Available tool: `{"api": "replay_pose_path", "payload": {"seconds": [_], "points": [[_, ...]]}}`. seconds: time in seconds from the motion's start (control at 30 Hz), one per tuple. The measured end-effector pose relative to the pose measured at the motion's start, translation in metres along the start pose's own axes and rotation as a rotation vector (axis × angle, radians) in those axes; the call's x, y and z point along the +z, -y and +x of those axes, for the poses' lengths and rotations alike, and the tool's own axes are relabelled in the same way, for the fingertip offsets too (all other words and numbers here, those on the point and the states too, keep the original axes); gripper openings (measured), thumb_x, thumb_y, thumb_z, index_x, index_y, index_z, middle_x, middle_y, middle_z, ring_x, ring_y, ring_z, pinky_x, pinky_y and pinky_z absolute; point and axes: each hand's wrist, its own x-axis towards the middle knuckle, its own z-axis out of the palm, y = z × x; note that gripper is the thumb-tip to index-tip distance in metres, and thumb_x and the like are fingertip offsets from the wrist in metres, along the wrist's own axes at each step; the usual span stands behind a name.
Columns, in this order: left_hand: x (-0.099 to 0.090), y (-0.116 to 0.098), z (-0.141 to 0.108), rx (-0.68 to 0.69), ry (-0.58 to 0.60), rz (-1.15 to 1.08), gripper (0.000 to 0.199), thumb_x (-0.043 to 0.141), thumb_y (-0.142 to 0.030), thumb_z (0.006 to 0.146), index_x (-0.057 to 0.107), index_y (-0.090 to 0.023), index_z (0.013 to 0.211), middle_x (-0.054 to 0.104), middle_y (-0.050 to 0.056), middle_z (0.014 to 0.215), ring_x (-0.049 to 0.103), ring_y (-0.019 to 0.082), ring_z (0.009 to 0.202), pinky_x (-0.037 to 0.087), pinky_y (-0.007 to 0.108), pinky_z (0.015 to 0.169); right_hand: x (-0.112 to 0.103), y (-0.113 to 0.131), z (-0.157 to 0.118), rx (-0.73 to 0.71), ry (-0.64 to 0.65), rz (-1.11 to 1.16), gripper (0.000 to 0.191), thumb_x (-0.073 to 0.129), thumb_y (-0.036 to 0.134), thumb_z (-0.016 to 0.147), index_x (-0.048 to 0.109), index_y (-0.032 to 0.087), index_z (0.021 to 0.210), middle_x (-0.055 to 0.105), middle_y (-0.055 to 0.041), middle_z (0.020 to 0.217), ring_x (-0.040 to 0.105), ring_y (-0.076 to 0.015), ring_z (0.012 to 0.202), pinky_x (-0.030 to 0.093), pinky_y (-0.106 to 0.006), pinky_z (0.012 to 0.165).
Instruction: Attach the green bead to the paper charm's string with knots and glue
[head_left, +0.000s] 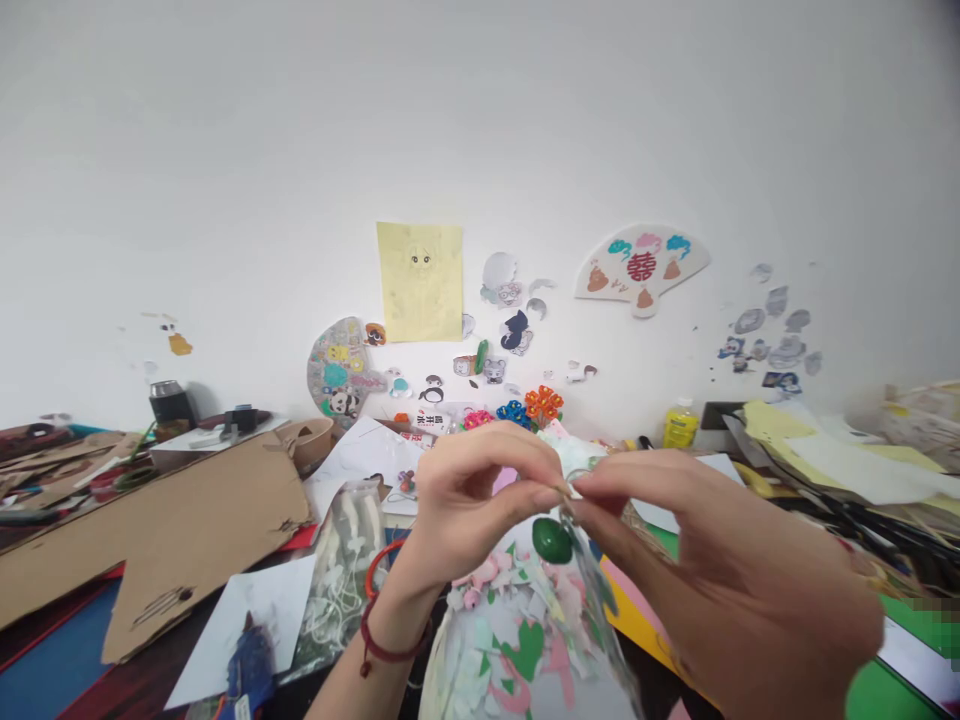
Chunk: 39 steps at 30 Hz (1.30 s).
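Green bead: glossy and oval, hanging in the air just below the fingertips and touching nothing beneath it; what it hangs from is hard to make out.
Small metal ring: a thin loop just above the green bead, held up between both hands.
Clear plastic strip: narrow and glinting, trailing down just right of the green bead; its top end is hidden by the fingers.
Left hand: just left of the green bead, thumb and forefinger closed together at the ring's near edge, the other fingers curled.
Right hand: right of the green bead and closest to the camera, with thumb and forefinger closed at the ring's other side; how firm the pinch is cannot be told.
Work in hand: seemingly fine fitting at the ring, with both pinches almost meeting.
Demand of this hold: steady fingertip control, as the ring looks tiny and the pieces dangle freely.
Red cord bracelet: round the left wrist, below and left of the green bead.
Paper scraps: a pink, green and white heap directly below the green bead.
Paper flowers: orange and blue, beyond the green bead.
Yellow bottle: beyond and right of the green bead.
Cardboard sheet: far left of the green bead.
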Motion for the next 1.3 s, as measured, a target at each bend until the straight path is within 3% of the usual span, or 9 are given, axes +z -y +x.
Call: {"api": "replay_pose_path", "payload": {"seconds": [0.33, 0.43, 0.63, 0.8, 1.07, 1.3], "points": [[0.0, -0.001, 0.002, -0.021, -0.009, 0.027, 0.03, 0.076, -0.04, 0.086, 0.068, -0.018, 0.068, 0.07, 0.003, 0.062, 0.065, 0.013, 0.055, 0.054, 0.025, 0.053, 0.001, 0.003, -0.01, -0.124, -0.016, -0.135, 0.019, 0.068, 0.013, 0.088, 0.069, 0.028, 0.1, 0.079, 0.0015, 0.087, 0.076, -0.0171, 0.076, 0.062, -0.027, 0.077], [0.001, 0.001, 0.001, -0.049, 0.009, -0.041, 0.031, 0.076, -0.039, 0.086, 0.065, -0.019, 0.067, 0.069, 0.002, 0.059, 0.064, 0.012, 0.053, 0.053, 0.024, 0.052, -0.002, 0.009, -0.01, -0.122, -0.019, -0.107, 0.02, 0.069, 0.011, 0.087, 0.069, 0.027, 0.098, 0.078, 0.0012, 0.082, 0.075, -0.0177, 0.071, 0.062, -0.028, 0.07], [0.003, 0.004, 0.0, -0.051, 0.048, -0.147, 0.03, 0.076, -0.037, 0.087, 0.062, -0.019, 0.068, 0.066, 0.0, 0.058, 0.061, 0.01, 0.052, 0.051, 0.022, 0.051, -0.017, 0.01, -0.003, -0.176, 0.136, -0.042, 0.025, 0.073, 0.013, 0.085, 0.074, 0.03, 0.104, 0.08, -0.0005, 0.085, 0.077, -0.0218, 0.075, 0.063, -0.029, 0.066], [0.002, 0.004, -0.001, -0.066, 0.055, -0.138, 0.033, 0.075, -0.039, 0.087, 0.06, -0.019, 0.066, 0.066, 0.0, 0.058, 0.06, 0.01, 0.051, 0.05, 0.022, 0.05, -0.018, 0.01, -0.003, -0.177, 0.114, -0.031, 0.024, 0.075, 0.013, 0.083, 0.076, 0.029, 0.101, 0.08, -0.0015, 0.086, 0.078, -0.0224, 0.078, 0.064, -0.028, 0.07], [0.001, -0.002, 0.002, -0.04, 0.046, -0.176, 0.024, 0.077, -0.032, 0.086, 0.067, -0.016, 0.071, 0.067, 0.001, 0.06, 0.062, 0.011, 0.056, 0.052, 0.021, 0.056, -0.017, 0.009, -0.003, -0.27, 0.087, -0.172, 0.019, 0.07, 0.011, 0.085, 0.075, 0.027, 0.096, 0.081, -0.0009, 0.09, 0.078, -0.0203, 0.081, 0.065, -0.026, 0.073], [-0.001, -0.007, 0.003, -0.015, 0.051, -0.153, 0.013, 0.077, -0.023, 0.085, 0.072, -0.014, 0.077, 0.069, 0.003, 0.065, 0.063, 0.011, 0.061, 0.053, 0.022, 0.061, -0.013, 0.001, -0.009, -0.26, 0.025, -0.203, 0.02, 0.069, 0.009, 0.086, 0.072, 0.023, 0.1, 0.079, -0.0005, 0.089, 0.077, -0.0158, 0.076, 0.063, -0.022, 0.079]]}}
